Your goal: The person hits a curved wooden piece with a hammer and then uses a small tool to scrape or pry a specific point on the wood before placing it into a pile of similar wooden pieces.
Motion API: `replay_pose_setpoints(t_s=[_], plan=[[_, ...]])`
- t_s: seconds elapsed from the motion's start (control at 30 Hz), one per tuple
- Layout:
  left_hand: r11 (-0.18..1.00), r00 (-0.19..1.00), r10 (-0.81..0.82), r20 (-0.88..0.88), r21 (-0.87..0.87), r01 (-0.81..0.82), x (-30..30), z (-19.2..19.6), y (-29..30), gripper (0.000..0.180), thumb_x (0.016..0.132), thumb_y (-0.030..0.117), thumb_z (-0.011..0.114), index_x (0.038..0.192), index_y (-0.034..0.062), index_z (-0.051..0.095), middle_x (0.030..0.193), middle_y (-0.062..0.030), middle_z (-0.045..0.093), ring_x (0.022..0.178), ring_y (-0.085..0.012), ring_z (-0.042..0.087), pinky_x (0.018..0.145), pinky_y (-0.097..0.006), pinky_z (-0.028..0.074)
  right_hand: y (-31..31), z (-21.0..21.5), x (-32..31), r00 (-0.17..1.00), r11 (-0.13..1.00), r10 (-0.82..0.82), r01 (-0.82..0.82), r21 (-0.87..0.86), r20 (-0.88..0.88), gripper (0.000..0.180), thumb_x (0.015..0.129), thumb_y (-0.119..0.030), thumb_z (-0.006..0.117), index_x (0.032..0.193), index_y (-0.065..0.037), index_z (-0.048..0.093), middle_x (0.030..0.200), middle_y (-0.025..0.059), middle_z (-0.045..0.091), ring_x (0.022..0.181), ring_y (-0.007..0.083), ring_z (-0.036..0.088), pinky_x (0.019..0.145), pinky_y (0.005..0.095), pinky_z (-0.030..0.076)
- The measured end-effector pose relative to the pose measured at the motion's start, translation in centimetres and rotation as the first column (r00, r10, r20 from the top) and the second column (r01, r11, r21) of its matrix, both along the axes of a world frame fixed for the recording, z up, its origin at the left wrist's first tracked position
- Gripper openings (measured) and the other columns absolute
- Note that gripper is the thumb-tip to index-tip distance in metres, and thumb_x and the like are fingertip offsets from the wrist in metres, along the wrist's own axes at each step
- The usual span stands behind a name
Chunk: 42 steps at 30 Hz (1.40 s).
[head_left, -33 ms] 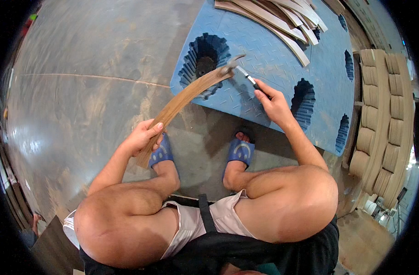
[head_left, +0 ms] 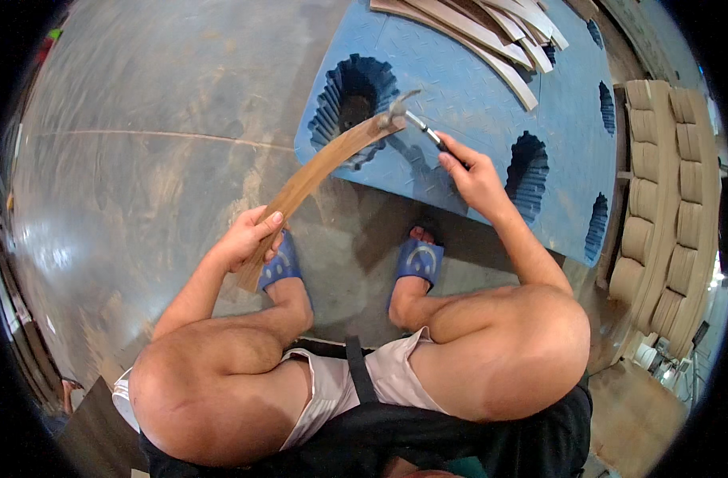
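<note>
My left hand (head_left: 251, 240) grips the lower end of a curved brown wooden slat (head_left: 320, 169), thumb lying on top. The slat slants up and away to the right, its far end over the blue plastic pallet (head_left: 448, 171). In my right hand (head_left: 473, 174) is a claw hammer (head_left: 418, 123), fingers wrapped round its dark grip. The hammer's metal head is at the slat's far end, slightly blurred; whether it touches the wood I cannot tell. A ribbed hole in the pallet lies just beyond that end.
More curved wooden slats (head_left: 479, 52) are piled at the pallet's far side. Several ribbed holes (head_left: 527, 179) break its surface. Stacked brown bundles (head_left: 643, 195) stand to the right. My blue slippers (head_left: 418, 264) rest on the grey floor (head_left: 157, 191) near the pallet's edge.
The hammer head has shifted slightly up and to the left at the slat's end. My left hand stays in place on the slat.
</note>
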<state>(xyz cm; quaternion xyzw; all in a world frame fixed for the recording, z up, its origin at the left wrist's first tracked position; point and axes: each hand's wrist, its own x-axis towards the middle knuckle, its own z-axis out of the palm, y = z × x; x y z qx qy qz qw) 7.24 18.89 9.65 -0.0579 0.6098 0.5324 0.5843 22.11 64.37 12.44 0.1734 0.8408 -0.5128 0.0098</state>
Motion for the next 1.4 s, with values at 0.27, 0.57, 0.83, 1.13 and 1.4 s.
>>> replay_pose_setpoints(t_s=[0.27, 0.57, 0.83, 1.13, 1.4], plan=[[0.999, 0.999, -0.043, -0.017, -0.015, 0.042, -0.1, -0.1, -0.3, 0.035, 0.118, 0.04, 0.064, 0.12, 0.0044, 0.065, 0.083, -0.0067, 0.066, 0.064, -0.0159, 0.062, 0.057, -0.031, 0.053, -1.0, 0.0, 0.4, 0.995, 0.998, 0.067, -0.066, -0.023, 0.075, 0.047, 0.113, -0.016, 0.071, 0.157, -0.002, 0.066, 0.146, 0.0121, 0.076, 0.13, 0.0152, 0.066, 0.115, 0.0331, 0.05], [1.0, 0.999, -0.025, -0.02, -0.014, 0.024, 0.0, -0.2, 0.0, 0.035, 0.117, 0.041, 0.066, 0.117, 0.0056, 0.066, 0.079, -0.0059, 0.065, 0.063, -0.0167, 0.062, 0.056, -0.033, 0.052, -0.3, -0.7, 0.2, 0.997, 1.0, 0.006, -0.006, -0.002, -0.074, 0.045, 0.112, -0.016, 0.072, 0.155, -0.005, 0.069, 0.144, 0.015, 0.077, 0.131, 0.0169, 0.068, 0.113, 0.0327, 0.051], [1.0, 1.0, -0.01, -0.028, -0.008, 0.01, 0.1, -0.1, 0.3, 0.036, 0.116, 0.041, 0.066, 0.117, 0.0049, 0.066, 0.079, -0.0058, 0.065, 0.062, -0.0167, 0.061, 0.056, -0.034, 0.052, 0.4, -0.6, 0.4, 0.987, 0.989, -0.15, 0.15, -0.014, -0.051, 0.044, 0.113, -0.017, 0.071, 0.155, -0.006, 0.069, 0.117, 0.0028, 0.08, 0.102, 0.0099, 0.065, 0.093, 0.0289, 0.054], [1.0, 0.999, -0.004, -0.044, -0.025, 0.003, 0.4, 0.5, 0.6, 0.035, 0.117, 0.039, 0.065, 0.118, 0.0041, 0.065, 0.078, -0.0059, 0.064, 0.062, -0.017, 0.061, 0.056, -0.034, 0.051, -1.4, -1.7, 1.2, 0.972, 0.984, -0.173, 0.176, 0.005, -0.158, 0.046, 0.112, -0.017, 0.071, 0.156, -0.003, 0.067, 0.141, 0.0134, 0.078, 0.127, 0.0183, 0.071, 0.109, 0.0345, 0.054], [1.0, 1.0, -0.008, -0.017, -0.013, 0.007, 0.3, 0.4, 0.4, 0.033, 0.117, 0.038, 0.065, 0.118, 0.0046, 0.065, 0.078, -0.0052, 0.064, 0.062, -0.0162, 0.061, 0.056, -0.032, 0.051, -2.3, -0.9, 1.0, 0.964, 0.986, -0.137, 0.156, 0.067, -0.228, 0.041, 0.111, -0.019, 0.072, 0.151, -0.01, 0.072, 0.13, 0.0229, 0.082, 0.117, 0.0223, 0.078, 0.102, 0.0367, 0.058]])
